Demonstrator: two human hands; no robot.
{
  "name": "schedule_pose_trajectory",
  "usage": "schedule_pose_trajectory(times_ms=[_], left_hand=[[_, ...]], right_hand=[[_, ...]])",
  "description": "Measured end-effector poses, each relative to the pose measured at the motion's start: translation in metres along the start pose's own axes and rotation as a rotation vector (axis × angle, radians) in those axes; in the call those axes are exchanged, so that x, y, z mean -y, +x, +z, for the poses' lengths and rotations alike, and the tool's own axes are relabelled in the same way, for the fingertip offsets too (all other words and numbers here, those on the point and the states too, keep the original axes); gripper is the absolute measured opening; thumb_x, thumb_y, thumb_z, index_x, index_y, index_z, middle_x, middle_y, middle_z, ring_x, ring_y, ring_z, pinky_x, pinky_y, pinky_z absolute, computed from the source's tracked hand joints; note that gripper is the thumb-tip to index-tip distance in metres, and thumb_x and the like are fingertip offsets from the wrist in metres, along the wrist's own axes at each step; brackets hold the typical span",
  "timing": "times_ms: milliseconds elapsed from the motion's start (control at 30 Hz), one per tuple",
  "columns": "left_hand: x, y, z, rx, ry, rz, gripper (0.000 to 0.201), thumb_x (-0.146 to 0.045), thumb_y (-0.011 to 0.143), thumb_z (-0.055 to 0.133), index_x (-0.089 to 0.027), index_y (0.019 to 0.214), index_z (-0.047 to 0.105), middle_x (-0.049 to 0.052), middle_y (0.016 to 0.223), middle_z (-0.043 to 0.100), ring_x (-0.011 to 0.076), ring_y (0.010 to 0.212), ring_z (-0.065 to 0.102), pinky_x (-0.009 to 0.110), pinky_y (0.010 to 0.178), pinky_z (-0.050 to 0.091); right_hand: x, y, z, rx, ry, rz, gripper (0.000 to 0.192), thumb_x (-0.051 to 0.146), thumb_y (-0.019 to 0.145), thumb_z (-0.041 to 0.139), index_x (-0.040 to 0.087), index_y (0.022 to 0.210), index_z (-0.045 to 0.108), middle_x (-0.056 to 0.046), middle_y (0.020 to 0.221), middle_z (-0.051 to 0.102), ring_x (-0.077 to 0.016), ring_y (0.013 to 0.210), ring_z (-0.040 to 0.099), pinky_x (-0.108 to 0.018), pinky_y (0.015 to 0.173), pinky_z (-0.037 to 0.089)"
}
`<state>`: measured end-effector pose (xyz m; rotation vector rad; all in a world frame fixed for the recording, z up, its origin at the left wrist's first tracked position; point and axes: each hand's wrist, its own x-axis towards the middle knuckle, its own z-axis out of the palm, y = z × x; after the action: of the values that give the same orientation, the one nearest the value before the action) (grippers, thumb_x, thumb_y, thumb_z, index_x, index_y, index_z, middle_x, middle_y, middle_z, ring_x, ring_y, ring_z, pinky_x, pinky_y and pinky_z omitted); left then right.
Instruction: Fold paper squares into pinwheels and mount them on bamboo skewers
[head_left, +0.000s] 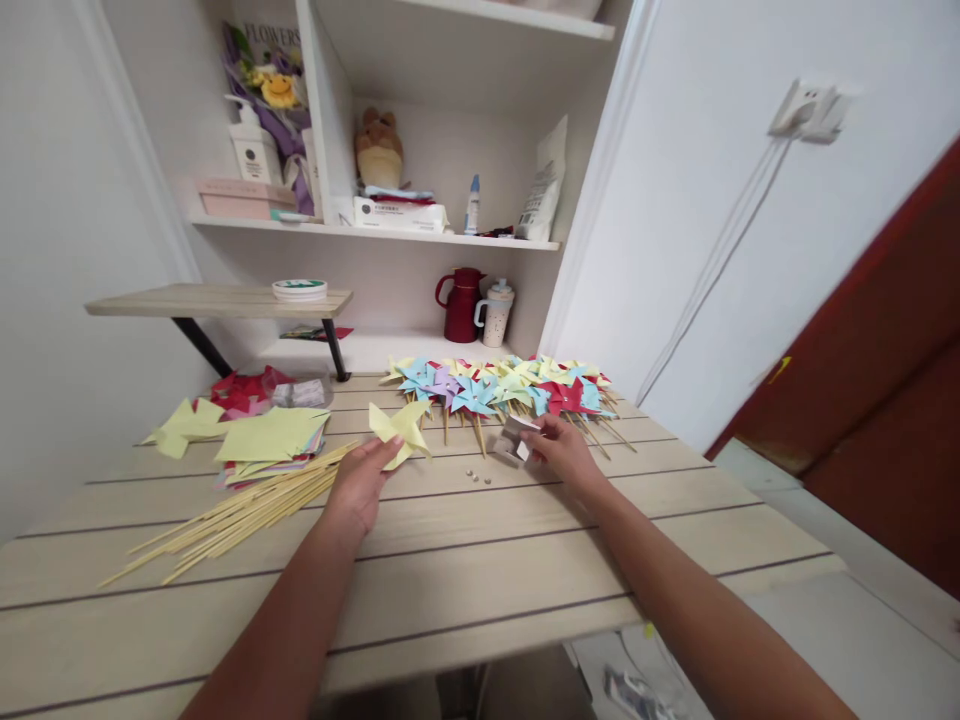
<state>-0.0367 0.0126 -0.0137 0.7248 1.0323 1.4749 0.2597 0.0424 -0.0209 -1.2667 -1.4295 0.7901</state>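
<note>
Here, the left hand (358,485) holds a folded yellow pinwheel head (401,432), fingers closed on its lower edge, the paper standing just above the wooden table (480,590). At 9 o'clock of that hand lies a bundle of bamboo sticks (240,515). The right hand (564,450) reaches to a small clear packet (514,440), fingertips pinched on it. Between the hands sit a few tiny pins (476,475), loose on the table. Judgement: keep the folded corners pressed so the head does not spring open; lift the packet level so nothing spills. Beyond, at 12 o'clock, the finished pinwheels (502,388); at 10 o'clock, stacked coloured paper (271,440).
</note>
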Motion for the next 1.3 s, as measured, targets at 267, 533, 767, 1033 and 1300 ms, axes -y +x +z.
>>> schedule_pose_trajectory(times_ms=[267, 533, 767, 1033, 1300], left_hand=[[-0.001, 0.002, 0.001, -0.005, -0.001, -0.021, 0.024, -0.019, 0.062, 0.085, -0.014, 0.083, 0.077, 0.008, 0.095, 0.077, 0.0172, 0.087, 0.068, 0.026, 0.081, 0.053], [-0.002, 0.001, -0.001, 0.000, 0.021, -0.032, 0.020, -0.020, 0.061, 0.087, -0.017, 0.078, 0.077, 0.006, 0.089, 0.077, 0.0181, 0.084, 0.069, 0.026, 0.079, 0.053], [-0.002, 0.000, 0.003, -0.120, -0.086, -0.012, 0.008, -0.006, 0.073, 0.076, -0.012, 0.078, 0.074, 0.007, 0.085, 0.075, 0.0136, 0.075, 0.068, 0.023, 0.072, 0.055], [-0.011, 0.006, -0.002, -0.380, -0.290, 0.070, 0.016, 0.000, 0.080, 0.067, -0.014, 0.072, 0.068, 0.002, 0.081, 0.070, 0.0098, 0.075, 0.065, 0.023, 0.075, 0.056], [-0.011, 0.007, -0.006, -0.363, -0.311, 0.069, 0.017, -0.003, 0.078, 0.069, -0.017, 0.069, 0.067, 0.002, 0.080, 0.069, 0.0119, 0.077, 0.066, 0.023, 0.073, 0.055]], right_hand=[[-0.009, 0.007, -0.034, 0.015, 0.104, 0.149, 0.038, 0.046, 0.064, 0.078, 0.021, 0.063, 0.049, 0.002, 0.051, 0.055, -0.0119, 0.047, 0.050, -0.023, 0.044, 0.034], [-0.007, 0.002, -0.028, 0.144, 0.038, 0.208, 0.030, 0.042, 0.068, 0.076, 0.018, 0.066, 0.059, 0.000, 0.047, 0.059, -0.0093, 0.040, 0.044, -0.021, 0.040, 0.027], [0.002, 0.001, -0.022, 0.125, 0.080, 0.159, 0.040, 0.052, 0.068, 0.074, 0.019, 0.063, 0.052, 0.001, 0.049, 0.056, -0.0105, 0.045, 0.048, -0.023, 0.045, 0.033], [0.037, 0.021, 0.028, 0.264, 0.044, 0.064, 0.035, 0.049, 0.072, 0.068, 0.021, 0.062, 0.051, 0.002, 0.051, 0.056, -0.0124, 0.049, 0.054, -0.024, 0.050, 0.039], [0.048, 0.051, 0.110, 0.253, -0.040, 0.034, 0.026, 0.034, 0.080, 0.061, 0.021, 0.061, 0.048, 0.005, 0.044, 0.052, -0.0128, 0.046, 0.054, -0.022, 0.047, 0.037]])
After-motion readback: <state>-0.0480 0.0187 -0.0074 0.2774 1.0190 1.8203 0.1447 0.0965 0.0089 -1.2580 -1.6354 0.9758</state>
